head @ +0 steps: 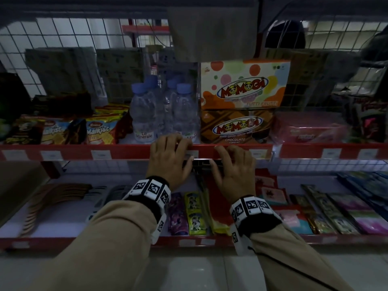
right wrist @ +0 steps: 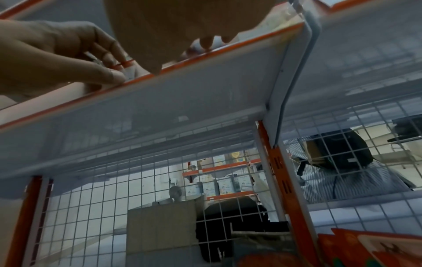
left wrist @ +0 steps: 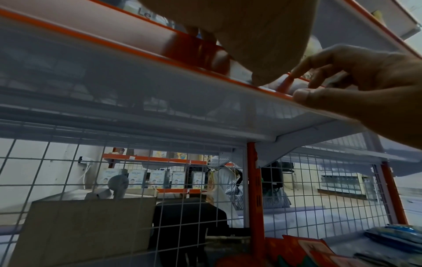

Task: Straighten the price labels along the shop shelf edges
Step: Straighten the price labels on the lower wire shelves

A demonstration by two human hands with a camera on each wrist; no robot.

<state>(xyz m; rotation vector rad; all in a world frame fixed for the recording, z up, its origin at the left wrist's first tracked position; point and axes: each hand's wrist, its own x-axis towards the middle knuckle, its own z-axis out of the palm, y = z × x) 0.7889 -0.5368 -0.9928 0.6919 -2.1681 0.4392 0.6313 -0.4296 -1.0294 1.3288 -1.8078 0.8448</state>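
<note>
Both hands' grips, left hand [head: 169,158] and right hand [head: 233,166], pinch the glossy red shelf edge [head: 126,151] beside a small paper label [head: 192,153].

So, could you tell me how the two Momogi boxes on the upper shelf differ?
The upper Momogi box is pale with coloured dots; the lower Momogi box is brown and reads "Chocolate". The upper is stacked on the lower. Both show the same panda logo.

Both hands [head: 170,159] [head: 234,168] raised, fingers curled.
</note>
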